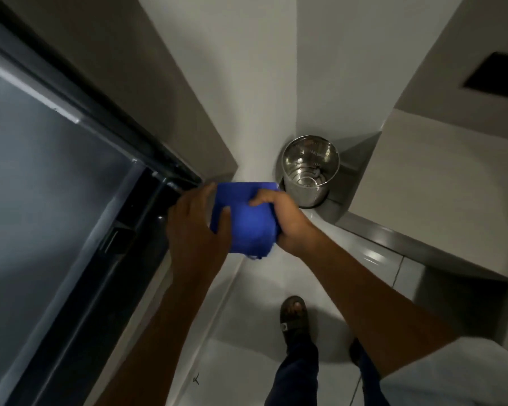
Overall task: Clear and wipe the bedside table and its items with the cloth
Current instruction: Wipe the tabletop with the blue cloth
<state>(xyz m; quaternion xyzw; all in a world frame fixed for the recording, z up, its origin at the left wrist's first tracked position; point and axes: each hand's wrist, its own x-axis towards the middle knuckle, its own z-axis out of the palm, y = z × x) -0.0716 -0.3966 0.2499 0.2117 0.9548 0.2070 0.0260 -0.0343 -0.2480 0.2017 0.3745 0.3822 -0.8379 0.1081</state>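
Both hands up in front of me, holding the blue cloth [248,219] between them, mid-air above the floor [246,332]. Left hand [195,227] fingers pinch its left edge; right hand [287,221] fingers curl closed over its right side. Far right corner: steel bin [309,171], open-topped, something small and pale at the bottom, too blurred to identify. Dark-framed glass door [56,177] left.

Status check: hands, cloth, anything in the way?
Left hand and right hand both gripping the blue cloth, held in the air. Bedside table not in view. Steel bin in the corner ahead.
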